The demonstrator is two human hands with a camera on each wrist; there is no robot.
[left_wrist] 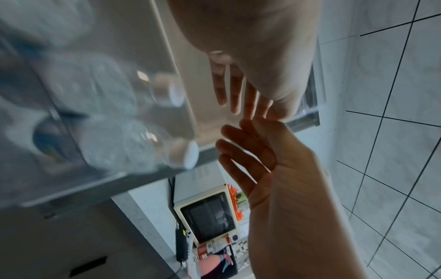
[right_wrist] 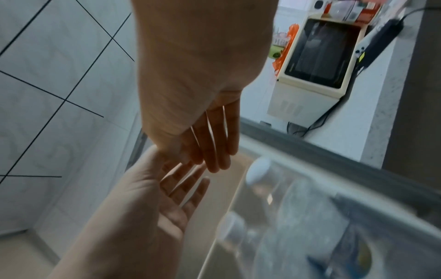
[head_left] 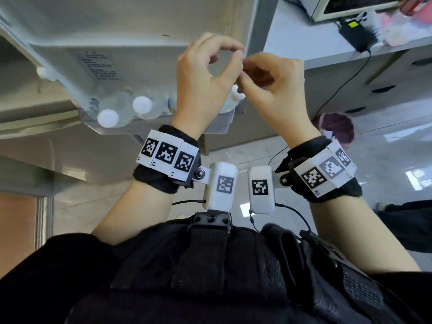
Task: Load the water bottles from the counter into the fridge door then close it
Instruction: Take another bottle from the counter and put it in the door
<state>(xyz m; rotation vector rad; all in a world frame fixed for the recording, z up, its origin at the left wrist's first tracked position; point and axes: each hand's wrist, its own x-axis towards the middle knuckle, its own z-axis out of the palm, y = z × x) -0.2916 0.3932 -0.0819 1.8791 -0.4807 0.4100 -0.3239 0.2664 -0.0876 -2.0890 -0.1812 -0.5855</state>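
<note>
Hovering just above the door shelf (head_left: pixel 219 128) of the open fridge door (head_left: pixel 121 36), with the left hand (head_left: pixel 205 80) and the right hand (head_left: pixel 273 90) both empty, fingers loosely bent, fingertips meeting one another and gripping nothing. Standing upright in that clear shelf, side by side, white caps up: the water bottles (head_left: pixel 142 105), at least three by the caps, with one cap half hidden behind the hands. Showing no bottle on the strip of counter (head_left: pixel 292 31) in view, only a cream oven (left_wrist: pixel 207 213) and a black adapter (head_left: pixel 355 36) with its cable. Cannot tell about the rest of the counter.

Judging from that, probably time for closing. Glance once along the counter first, making sure of no bottle left behind. Check next for bottles seated fully behind the shelf's front wall, none leaning outward. Part the hands and take them clear of the shelf and off the door's inner edge before swinging. Push with a flat palm on the outer face or the free edge, well away from the hinge side. Swing slowly and evenly, avoiding a sharp shove, likely to rock the tall bottles against each other or tip one over the low wall. Finish with a firm press for the seal, keeping fingers out of the gap.
</note>
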